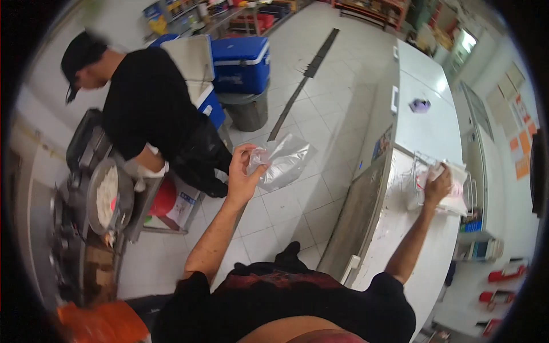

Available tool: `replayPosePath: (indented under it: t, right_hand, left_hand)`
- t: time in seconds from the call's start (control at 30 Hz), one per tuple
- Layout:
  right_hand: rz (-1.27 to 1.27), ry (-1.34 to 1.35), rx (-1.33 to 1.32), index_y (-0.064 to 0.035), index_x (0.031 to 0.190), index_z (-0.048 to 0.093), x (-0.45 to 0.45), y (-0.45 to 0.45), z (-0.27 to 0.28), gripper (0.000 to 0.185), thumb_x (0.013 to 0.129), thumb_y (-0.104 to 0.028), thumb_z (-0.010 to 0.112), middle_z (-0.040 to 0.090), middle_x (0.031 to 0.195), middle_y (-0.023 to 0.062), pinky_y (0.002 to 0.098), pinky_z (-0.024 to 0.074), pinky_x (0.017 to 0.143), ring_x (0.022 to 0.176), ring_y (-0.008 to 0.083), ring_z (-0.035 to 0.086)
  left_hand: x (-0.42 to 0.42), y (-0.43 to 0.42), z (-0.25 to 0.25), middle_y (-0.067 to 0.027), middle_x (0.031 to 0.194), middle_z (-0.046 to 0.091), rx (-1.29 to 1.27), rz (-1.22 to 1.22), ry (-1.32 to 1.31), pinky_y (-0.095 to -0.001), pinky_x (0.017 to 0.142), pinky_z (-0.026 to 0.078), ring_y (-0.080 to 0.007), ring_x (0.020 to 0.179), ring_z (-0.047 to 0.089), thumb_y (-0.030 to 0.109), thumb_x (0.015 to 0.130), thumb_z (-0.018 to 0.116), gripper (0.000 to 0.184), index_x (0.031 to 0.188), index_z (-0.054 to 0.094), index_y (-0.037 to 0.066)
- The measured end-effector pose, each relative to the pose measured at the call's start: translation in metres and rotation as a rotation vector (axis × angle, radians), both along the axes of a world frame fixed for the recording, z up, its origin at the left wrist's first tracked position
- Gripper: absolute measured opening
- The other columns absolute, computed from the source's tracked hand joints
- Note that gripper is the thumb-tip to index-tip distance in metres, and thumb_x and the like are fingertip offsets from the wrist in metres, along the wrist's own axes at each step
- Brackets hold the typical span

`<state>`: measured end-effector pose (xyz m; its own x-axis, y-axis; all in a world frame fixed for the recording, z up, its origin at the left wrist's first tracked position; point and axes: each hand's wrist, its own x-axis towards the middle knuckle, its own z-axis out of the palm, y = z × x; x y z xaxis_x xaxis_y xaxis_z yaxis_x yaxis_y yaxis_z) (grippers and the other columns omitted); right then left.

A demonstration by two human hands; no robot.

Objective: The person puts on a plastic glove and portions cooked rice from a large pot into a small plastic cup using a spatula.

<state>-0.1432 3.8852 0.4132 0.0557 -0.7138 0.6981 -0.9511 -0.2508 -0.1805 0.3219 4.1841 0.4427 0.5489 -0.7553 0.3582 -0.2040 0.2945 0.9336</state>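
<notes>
While my left hand pinches one end of a clear plastic bag, out over the floor tiles, my right hand is at a white stack in a wire basket; its fingertips are turned away, so I can't tell whether it grips or merely touches. The basket stands on the white surface to my right, its inside mostly covered by hand and stack. Pinkish marks on the stack are too small to read. Low on my left, an orange item is blurred and cut off by the dark border.

Bare top stretches along the surface from me to the basket, and its long edge drops to open tiles on the left. Across them, a co-worker bends beside a large pan, hands partly hidden. Farther on, a crumpled purple thing lies on a white lid. A blue cooler stands by a grey bin, its pale lettering illegible to me.
</notes>
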Motion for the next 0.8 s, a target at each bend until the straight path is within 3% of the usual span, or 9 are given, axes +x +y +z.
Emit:
replayPosePath:
  t: [0.07,0.1,0.17,0.23,0.37,0.53,0.57,0.67,0.8]
  right_hand:
    - [0.56,-0.52,0.273,-0.0037,0.13,0.052,0.093,0.045,0.008,0.047,0.087,-0.018,0.064,0.057,0.127,0.0147,0.0392,0.0352,0.106,0.123,0.0289,0.05]
    - [0.864,-0.727,0.673,-0.0027,0.133,0.05,0.148,0.089,0.034,0.05,0.087,-0.017,0.064,0.054,0.134,0.0151,0.0381,0.0337,0.108,0.127,0.0254,0.048]
    - [1.269,-0.462,0.717,-0.0021,0.133,0.051,0.241,0.171,0.069,0.05,0.088,-0.018,0.065,0.055,0.133,0.0133,0.038,0.034,0.107,0.127,0.0244,0.048]
    - [1.418,-0.259,0.745,-0.0007,0.122,0.06,0.313,0.23,0.092,0.04,0.087,-0.018,0.067,0.066,0.114,0.0121,0.0349,0.0429,0.097,0.11,0.0212,0.059]
    - [1.614,-0.447,1.129,0.0028,0.09,0.072,0.414,0.298,0.062,0.016,0.086,-0.013,0.069,0.068,0.072,0.005,0.0254,0.0487,0.069,0.07,0.011,0.062]
    - [1.687,-0.507,1.367,0.0002,0.076,0.065,0.51,0.429,0.055,0.013,0.083,-0.008,0.073,0.067,0.073,0.0055,0.0236,0.047,0.06,0.065,0.0096,0.061]
    - [1.719,-0.525,1.38,-0.0006,0.075,0.064,0.531,0.461,0.046,0.014,0.082,-0.008,0.074,0.066,0.072,0.0049,0.023,0.0464,0.059,0.065,0.0089,0.06]
    - [1.838,-0.37,1.295,-0.0044,0.073,0.057,0.571,0.57,0.031,0.023,0.078,-0.011,0.078,0.058,0.068,-0.0005,0.0221,0.0435,0.056,0.064,0.0051,0.054]
    - [2.025,-0.124,1.108,-0.0048,0.071,0.051,0.594,0.667,0.024,0.027,0.077,-0.012,0.077,0.054,0.066,-0.0007,0.0244,0.0425,0.056,0.063,0.0059,0.05]
  left_hand:
    - [0.008,0.025,-0.003,-0.0094,0.108,0.062,0.022,0.038,-0.048,-0.0303,0.093,0.043,-0.0165,0.105,0.058,-0.002,0.079,0.072,0.049,0.12,0.046,0.005]
    - [0.01,0.042,0.0,-0.0095,0.11,0.061,0.06,0.057,-0.095,-0.03,0.093,0.043,-0.0163,0.106,0.058,-0.004,0.078,0.072,0.049,0.12,0.047,0.004]
    - [0.02,0.079,0.008,-0.009,0.111,0.061,0.165,0.127,-0.291,-0.0307,0.09,0.045,-0.0165,0.105,0.058,-0.002,0.076,0.074,0.05,0.12,0.049,0.004]
    - [0.038,0.116,0.012,-0.0083,0.111,0.062,0.146,0.147,-0.384,-0.0312,0.089,0.046,-0.017,0.105,0.058,0.002,0.076,0.077,0.053,0.121,0.049,0.005]
    - [0.071,0.223,0.02,-0.009,0.105,0.063,0.127,0.411,-0.356,-0.0329,0.087,0.046,-0.0216,0.097,0.059,0.014,0.073,0.081,0.054,0.119,0.054,0.006]
    - [0.12,0.386,0.008,-0.0084,0.094,0.063,0.218,0.751,-0.379,-0.0324,0.078,0.045,-0.0186,0.089,0.058,0.022,0.078,0.078,0.036,0.104,0.06,0.005]
    - [0.122,0.416,0.01,-0.0068,0.083,0.063,0.275,0.679,-0.238,-0.0316,0.075,0.045,-0.0169,0.08,0.06,0.025,0.081,0.074,0.027,0.094,0.062,0.004]
    - [0.122,0.482,0.013,-0.003,0.088,0.064,0.402,0.485,-0.011,-0.0273,0.072,0.044,-0.0111,0.081,0.058,0.027,0.086,0.071,0.027,0.096,0.062,0.003]
    - [0.156,0.547,-0.035,-0.0018,0.088,0.061,0.177,0.387,0.027,-0.0279,0.07,0.046,-0.0099,0.083,0.057,0.022,0.092,0.061,0.021,0.093,0.061,0.001]
